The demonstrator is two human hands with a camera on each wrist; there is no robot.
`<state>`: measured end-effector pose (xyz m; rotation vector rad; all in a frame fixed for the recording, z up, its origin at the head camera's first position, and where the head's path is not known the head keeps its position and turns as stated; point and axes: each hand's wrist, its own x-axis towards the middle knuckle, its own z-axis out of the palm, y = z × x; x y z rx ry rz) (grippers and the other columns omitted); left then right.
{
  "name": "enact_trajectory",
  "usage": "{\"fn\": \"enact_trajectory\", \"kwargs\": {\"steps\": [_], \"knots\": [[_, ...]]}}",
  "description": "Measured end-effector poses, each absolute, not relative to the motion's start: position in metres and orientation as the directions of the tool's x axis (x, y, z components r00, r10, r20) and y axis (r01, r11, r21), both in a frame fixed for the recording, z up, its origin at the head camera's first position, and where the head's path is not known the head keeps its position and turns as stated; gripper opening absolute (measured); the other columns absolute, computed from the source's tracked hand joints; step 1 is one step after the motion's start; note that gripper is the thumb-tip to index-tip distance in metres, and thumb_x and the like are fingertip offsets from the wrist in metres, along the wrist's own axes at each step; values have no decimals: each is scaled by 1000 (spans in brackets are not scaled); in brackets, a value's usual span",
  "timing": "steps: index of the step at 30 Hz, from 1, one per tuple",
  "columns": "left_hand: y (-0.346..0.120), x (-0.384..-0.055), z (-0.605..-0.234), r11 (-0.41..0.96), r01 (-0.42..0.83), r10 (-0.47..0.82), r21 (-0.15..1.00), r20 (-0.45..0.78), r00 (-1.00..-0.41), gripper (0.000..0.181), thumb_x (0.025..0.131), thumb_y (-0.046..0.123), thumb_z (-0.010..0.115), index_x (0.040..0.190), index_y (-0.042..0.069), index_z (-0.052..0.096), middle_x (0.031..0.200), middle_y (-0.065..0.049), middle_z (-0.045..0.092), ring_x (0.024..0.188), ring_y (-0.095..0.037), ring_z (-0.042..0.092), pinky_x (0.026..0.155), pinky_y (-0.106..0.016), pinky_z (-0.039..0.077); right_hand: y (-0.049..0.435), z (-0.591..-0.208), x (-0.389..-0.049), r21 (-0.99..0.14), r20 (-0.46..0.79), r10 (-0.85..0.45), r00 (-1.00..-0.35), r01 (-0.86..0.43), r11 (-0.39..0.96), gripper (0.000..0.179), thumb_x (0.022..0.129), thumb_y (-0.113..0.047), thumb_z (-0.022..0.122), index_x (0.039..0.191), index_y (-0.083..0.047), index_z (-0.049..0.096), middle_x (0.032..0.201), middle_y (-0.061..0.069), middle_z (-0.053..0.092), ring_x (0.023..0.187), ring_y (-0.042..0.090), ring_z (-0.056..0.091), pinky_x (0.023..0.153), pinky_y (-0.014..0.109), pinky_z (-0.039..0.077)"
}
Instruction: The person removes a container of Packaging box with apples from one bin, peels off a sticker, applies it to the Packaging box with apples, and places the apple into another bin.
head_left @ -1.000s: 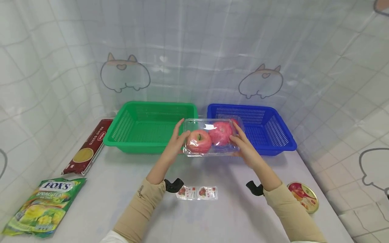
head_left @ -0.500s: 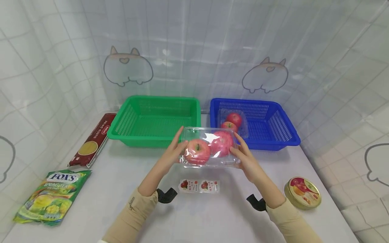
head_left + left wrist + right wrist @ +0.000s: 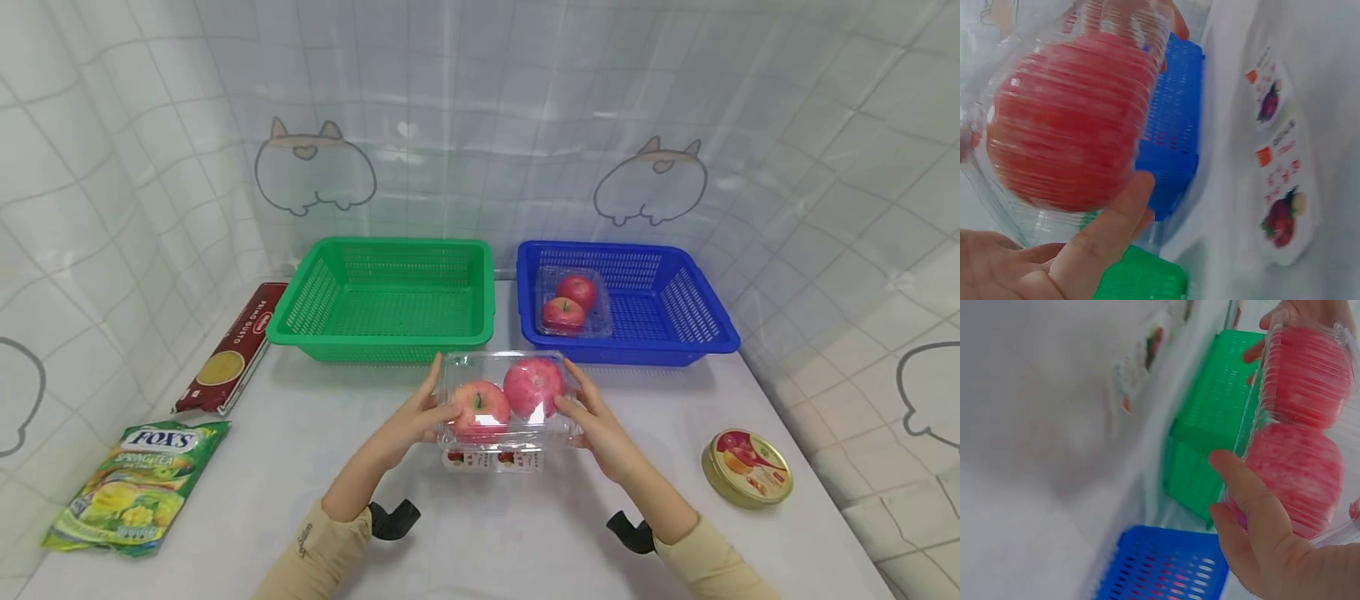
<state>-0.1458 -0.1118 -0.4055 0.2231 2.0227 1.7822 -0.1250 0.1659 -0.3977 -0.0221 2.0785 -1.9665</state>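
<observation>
A clear plastic box of two apples [image 3: 533, 389] is held up above the table by both hands, one at each end. My left hand [image 3: 408, 423] grips its left end, thumb on the front and fingers behind or beneath. At the right end my right hand [image 3: 600, 429] grips it in the same way. The wrist views show the ribbed underside with the left hand's fingers [image 3: 1107, 234] and the right hand's fingers [image 3: 1254, 500] against it. Below the box, two small apple-printed labels [image 3: 517, 461] lie on the table, partly hidden by it.
Behind stand a green basket [image 3: 397, 340] and a blue basket [image 3: 637, 354]; the blue one holds another clear box of two apples [image 3: 564, 315]. On the left lie a red biscuit pack [image 3: 232, 350] and a green FOX'S bag [image 3: 138, 487]. A round tin [image 3: 747, 468] sits at right.
Both hands have brought the box of apples down and toward the person, away from the baskets. The boxed apples in the blue basket, earlier mostly covered, now show fully.
</observation>
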Motion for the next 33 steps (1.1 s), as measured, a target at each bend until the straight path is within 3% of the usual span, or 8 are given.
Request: {"fn": "enact_trajectory", "kwargs": {"steps": [5, 10, 12, 17, 28, 33], "knots": [[-110, -144, -417, 164, -154, 352, 974, -204, -914, 83, 91, 31, 56, 149, 22, -3, 151, -24, 9, 131, -42, 30, 90, -52, 44, 162, -412, -129, -980, -199, -210, -957, 199, 23, 64, 94, -25, 47, 148, -26, 13, 150, 23, 9, 134, 45, 18, 96, 66, 28], [-107, -150, -427, 200, -85, 313, 976, -146, -938, 77, 94, 29, 53, 149, 9, 3, 151, -22, 13, 133, -39, 26, 103, -53, 30, 159, -425, -140, -979, -204, -201, -958, 206, 14, 64, 95, -26, 47, 149, -27, 12, 149, 24, 14, 133, 45, 22, 98, 70, 17], [-106, -154, -431, 212, -66, 291, 975, -127, -948, 75, 94, 27, 53, 148, 5, 6, 150, -23, 16, 134, -38, 25, 105, -51, 26, 158, -429, -145, -980, -199, -191, -961, 198, 24, 64, 95, -26, 47, 149, -25, 12, 149, 25, 13, 133, 44, 21, 99, 69, 18], [-101, -162, -440, 213, -34, 236, 976, -85, -968, 70, 94, 21, 52, 145, -5, 12, 142, -33, 26, 129, -43, 31, 102, -50, 30, 156, -439, -155, -981, -193, -182, -964, 190, 31, 65, 96, -22, 46, 149, -19, 10, 148, 28, 16, 133, 44, 22, 102, 62, 22], [-94, -165, -451, 245, -27, 179, 969, -73, -981, 67, 94, 19, 52, 144, -7, 16, 140, -34, 28, 127, -46, 32, 101, -53, 32, 157, -449, -163, -977, -214, -208, -954, 213, 26, 65, 97, -18, 44, 150, -16, 7, 147, 30, 16, 134, 43, 21, 106, 56, 20], [-95, -164, -452, 229, -60, 212, 972, -110, -971, 74, 93, 24, 54, 146, -4, 9, 144, -33, 21, 132, -46, 24, 104, -54, 26, 155, -449, -166, -977, -215, -210, -954, 209, 47, 67, 97, -19, 45, 150, -15, 5, 148, 29, 11, 136, 42, 15, 107, 56, 18]]}}
